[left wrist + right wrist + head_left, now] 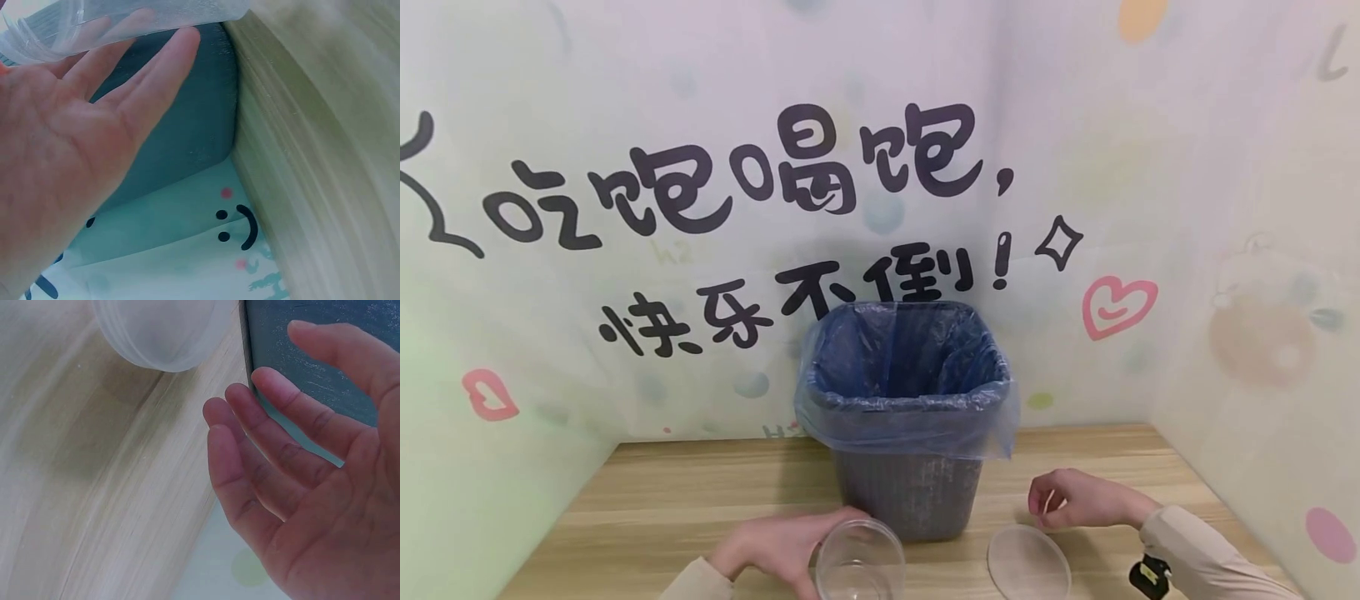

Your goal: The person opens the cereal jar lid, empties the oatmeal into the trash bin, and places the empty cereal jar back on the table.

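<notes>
A clear round plastic tub (861, 562) is gripped by my left hand (786, 546), thumb and fingers around its side, in front of the bin. In the left wrist view the fingers (156, 81) reach along the tub's wall (156, 19). A thin translucent round lid (1028, 562) lies just below my right hand (1078, 500) in the head view. My right hand (331, 469) has loosely bent fingers and nothing in its palm in the right wrist view. Translucent round plastic shows apart from its fingertips there; I cannot tell whether it is lid or tub.
A dark ribbed bin (906, 492) lined with a blue plastic bag (910, 425) stands upright behind the hands. The wooden tabletop (700, 483) ends at a printed wall (700, 75) at the back, with side walls left and right.
</notes>
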Demonstrator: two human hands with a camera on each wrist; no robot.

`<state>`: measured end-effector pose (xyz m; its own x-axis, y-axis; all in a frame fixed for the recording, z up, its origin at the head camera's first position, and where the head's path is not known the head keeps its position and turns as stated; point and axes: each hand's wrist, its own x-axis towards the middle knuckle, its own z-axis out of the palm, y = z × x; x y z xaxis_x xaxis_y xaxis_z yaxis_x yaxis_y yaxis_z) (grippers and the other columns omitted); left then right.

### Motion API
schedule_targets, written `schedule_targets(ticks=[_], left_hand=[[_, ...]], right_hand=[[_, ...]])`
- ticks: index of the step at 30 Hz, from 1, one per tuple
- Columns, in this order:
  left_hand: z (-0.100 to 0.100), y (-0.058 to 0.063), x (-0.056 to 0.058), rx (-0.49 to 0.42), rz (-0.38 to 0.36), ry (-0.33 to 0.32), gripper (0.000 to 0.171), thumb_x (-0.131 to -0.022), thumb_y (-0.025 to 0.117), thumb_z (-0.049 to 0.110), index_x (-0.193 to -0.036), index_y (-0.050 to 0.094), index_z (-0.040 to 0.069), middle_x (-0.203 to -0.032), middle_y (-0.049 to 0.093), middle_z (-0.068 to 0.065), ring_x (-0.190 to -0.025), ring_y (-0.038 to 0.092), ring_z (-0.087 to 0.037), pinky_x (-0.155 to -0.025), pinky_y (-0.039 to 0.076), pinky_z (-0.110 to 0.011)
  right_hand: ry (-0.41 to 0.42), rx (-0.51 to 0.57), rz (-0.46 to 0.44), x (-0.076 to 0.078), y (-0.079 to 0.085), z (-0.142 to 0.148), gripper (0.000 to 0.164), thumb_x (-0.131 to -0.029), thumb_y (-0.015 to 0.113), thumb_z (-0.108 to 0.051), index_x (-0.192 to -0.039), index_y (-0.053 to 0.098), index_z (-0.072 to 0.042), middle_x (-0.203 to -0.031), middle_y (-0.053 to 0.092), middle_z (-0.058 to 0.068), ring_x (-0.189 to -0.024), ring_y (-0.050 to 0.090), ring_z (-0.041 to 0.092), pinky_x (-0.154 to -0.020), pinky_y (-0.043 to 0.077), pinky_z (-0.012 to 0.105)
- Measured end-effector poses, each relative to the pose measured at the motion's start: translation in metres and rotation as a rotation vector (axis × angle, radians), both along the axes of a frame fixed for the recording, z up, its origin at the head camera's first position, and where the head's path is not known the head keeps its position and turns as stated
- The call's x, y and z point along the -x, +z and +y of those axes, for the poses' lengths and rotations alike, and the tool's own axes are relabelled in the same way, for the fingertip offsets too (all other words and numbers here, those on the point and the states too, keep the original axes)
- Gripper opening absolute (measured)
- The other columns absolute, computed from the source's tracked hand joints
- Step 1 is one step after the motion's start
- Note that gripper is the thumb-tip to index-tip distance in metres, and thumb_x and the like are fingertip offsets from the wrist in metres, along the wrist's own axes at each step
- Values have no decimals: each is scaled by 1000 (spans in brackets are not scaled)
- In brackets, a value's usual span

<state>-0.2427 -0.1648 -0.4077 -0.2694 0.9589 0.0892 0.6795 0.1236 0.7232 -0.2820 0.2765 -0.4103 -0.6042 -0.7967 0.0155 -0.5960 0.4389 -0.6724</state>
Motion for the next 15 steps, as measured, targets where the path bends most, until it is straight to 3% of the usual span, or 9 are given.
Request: schedule_targets(ticks=[6, 15], left_hand=[[1, -4, 3, 5, -103, 4, 91, -77, 82, 17, -148, 26, 6, -144, 41, -16, -133, 38, -22, -105, 35, -32], [-4, -6, 3, 18, -139, 69, 94, -69, 85, 4, -146, 30, 4, -141, 43, -18, -131, 39, -19, -104, 34, -30]], right_hand=[[1, 1, 0, 0, -2, 0, 8, -80, 65, -4, -87, 63, -7, -85, 62, -10, -80, 61, 5, -70, 52, 27], [18, 7, 8, 1, -3, 1, 8, -80, 65, -3, -87, 63, -7, -84, 62, -9, -79, 61, 5, -69, 52, 26]])
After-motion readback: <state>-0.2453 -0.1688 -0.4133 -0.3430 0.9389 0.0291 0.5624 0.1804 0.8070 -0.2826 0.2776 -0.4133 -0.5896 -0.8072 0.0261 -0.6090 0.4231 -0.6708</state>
